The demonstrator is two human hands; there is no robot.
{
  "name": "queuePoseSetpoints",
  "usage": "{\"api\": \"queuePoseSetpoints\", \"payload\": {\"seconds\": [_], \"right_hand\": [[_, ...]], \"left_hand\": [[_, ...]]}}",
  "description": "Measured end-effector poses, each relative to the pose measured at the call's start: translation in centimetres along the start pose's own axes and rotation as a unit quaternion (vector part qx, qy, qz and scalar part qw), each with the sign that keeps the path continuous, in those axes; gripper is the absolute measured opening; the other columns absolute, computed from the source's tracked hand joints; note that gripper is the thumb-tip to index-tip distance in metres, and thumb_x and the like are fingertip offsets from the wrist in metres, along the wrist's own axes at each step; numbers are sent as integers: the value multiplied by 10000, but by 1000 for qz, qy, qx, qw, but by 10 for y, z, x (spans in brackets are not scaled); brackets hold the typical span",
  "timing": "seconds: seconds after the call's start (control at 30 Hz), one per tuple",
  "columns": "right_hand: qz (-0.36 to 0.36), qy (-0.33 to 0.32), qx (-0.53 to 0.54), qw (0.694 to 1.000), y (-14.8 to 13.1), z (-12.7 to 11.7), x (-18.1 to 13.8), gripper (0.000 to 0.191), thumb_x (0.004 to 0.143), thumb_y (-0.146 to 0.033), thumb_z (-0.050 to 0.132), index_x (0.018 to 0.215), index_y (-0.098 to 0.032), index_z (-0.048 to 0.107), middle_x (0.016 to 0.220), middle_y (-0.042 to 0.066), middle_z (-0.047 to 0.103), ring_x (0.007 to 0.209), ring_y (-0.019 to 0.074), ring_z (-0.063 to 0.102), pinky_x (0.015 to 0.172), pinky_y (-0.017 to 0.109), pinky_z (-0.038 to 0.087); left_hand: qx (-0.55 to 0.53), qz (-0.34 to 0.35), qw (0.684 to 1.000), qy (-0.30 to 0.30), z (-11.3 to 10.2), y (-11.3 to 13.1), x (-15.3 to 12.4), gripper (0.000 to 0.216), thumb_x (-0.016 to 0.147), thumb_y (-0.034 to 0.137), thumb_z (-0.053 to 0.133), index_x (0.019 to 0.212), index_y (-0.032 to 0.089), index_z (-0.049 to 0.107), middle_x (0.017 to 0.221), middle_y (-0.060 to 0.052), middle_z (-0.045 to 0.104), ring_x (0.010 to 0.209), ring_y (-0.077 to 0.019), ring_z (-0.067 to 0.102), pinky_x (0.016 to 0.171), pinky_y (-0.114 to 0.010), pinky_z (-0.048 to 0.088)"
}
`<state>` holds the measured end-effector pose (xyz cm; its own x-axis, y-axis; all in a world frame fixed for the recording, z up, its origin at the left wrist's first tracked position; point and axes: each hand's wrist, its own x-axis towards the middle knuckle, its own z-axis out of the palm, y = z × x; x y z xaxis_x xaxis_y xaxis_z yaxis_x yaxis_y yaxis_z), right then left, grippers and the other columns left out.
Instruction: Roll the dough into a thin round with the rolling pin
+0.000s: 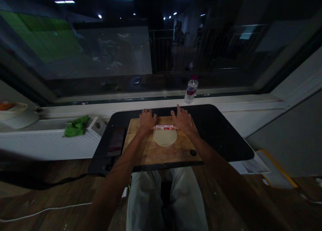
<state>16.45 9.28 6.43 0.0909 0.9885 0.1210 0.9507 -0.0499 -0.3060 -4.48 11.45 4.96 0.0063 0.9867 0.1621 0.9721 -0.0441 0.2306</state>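
The pants (143, 197) are a pale, soft gray — a bit dull in the dim light — and they look loose and wide, with small folds in the plain cloth on both legs. The left arm (127, 164) and the right arm (218, 165) are bare, long and slim, from the wrist to the edge of the view. The left hand (147, 120) and the right hand (183, 119) are bare too, but too small and dim to show little marks.

Room on tabletop (222, 132) R; blurred slab (116, 142), poss. phone, L of board (151, 154)
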Motion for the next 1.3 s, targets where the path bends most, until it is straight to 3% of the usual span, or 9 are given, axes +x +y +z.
{"api": "queuePoseSetpoints", "payload": {"seconds": [0.37, 0.77, 1.1, 1.3], "right_hand": [[10, 3, -31, 999, -1, 4, -12, 635, 1183, -418, 379, 1736, -112, 434, 1558, 256, 657, 1427, 392, 589, 1206, 547, 402], [51, -17, -58, 997, -8, 13, -49, 642, 1158, -372, 364, 1770, -202, 459, 1683, 230, 575, 1594, 418, 446, 1290, 669, 313], [58, -28, -75, 995, -17, 18, -76, 654, 1165, -396, 331, 1786, -227, 445, 1874, 166, 340, 1731, 422, 257, 1362, 713, 167], [53, -28, -74, 995, -13, 17, -65, 653, 1157, -418, 369, 1765, -203, 475, 1822, 199, 425, 1696, 415, 329, 1352, 669, 236]], "left_hand": [[4, -25, 998, -56, 2, -3, 11, 419, 1122, 427, 510, 1365, 190, 754, 1540, -185, 703, 1505, -351, 588, 1192, -487, 531], [26, 8, 996, -85, 3, 2, 13, 525, 1111, 524, 449, 1396, 216, 765, 1586, -192, 681, 1541, -404, 538, 1231, -605, 467], [43, 31, 990, -133, -1, 7, 19, 603, 1106, 592, 405, 1440, 235, 757, 1611, -185, 668, 1550, -425, 529, 1244, -638, 437], [41, 23, 990, -133, -2, 8, 19, 593, 1114, 591, 399, 1420, 238, 763, 1595, -193, 680, 1543, -430, 540, 1239, -651, 436]]}}
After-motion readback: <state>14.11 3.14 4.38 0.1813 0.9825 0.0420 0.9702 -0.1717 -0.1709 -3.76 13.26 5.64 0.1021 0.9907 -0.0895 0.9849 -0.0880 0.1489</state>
